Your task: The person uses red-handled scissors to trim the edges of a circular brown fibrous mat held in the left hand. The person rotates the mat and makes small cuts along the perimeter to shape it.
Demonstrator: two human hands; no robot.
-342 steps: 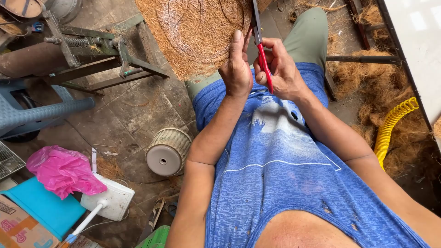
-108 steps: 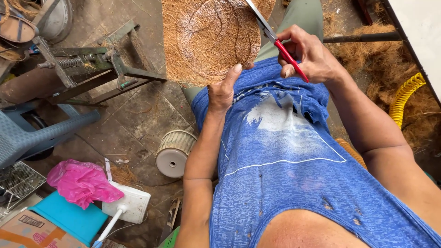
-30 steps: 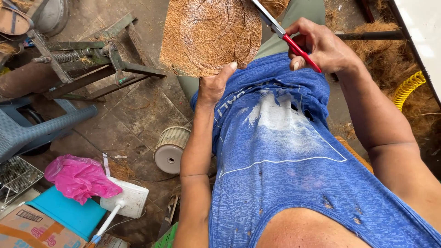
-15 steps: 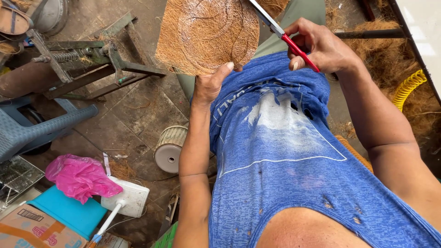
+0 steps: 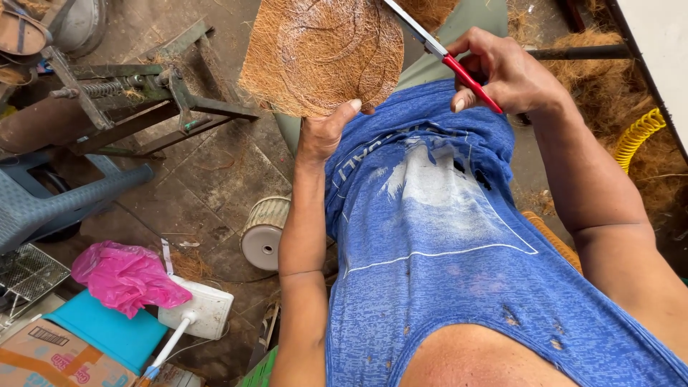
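Floor (image 5: pixel 215 165): bare, stained concrete slabs, littered with loose brown fibre. Upper left: a green metal frame (image 5: pixel 143 107) with a coiled spring, rust-marked. Left edge: a grey-blue plastic chair (image 5: pixel 50 201), lying low to the floor. Below it: a wire mesh tray (image 5: pixel 25 272). Centre floor: a pale spool of cord (image 5: pixel 265 229) on its side. Lower left: a pink plastic bag (image 5: pixel 125 276), a teal board (image 5: pixel 107 333), a white box (image 5: pixel 204 312), a cardboard carton (image 5: pixel 39 362). Right side: heaped fibre (image 5: pixel 595 72), a yellow coiled hose (image 5: pixel 638 136), a white wall panel (image 5: pixel 663 43). Lighting: even daylight.
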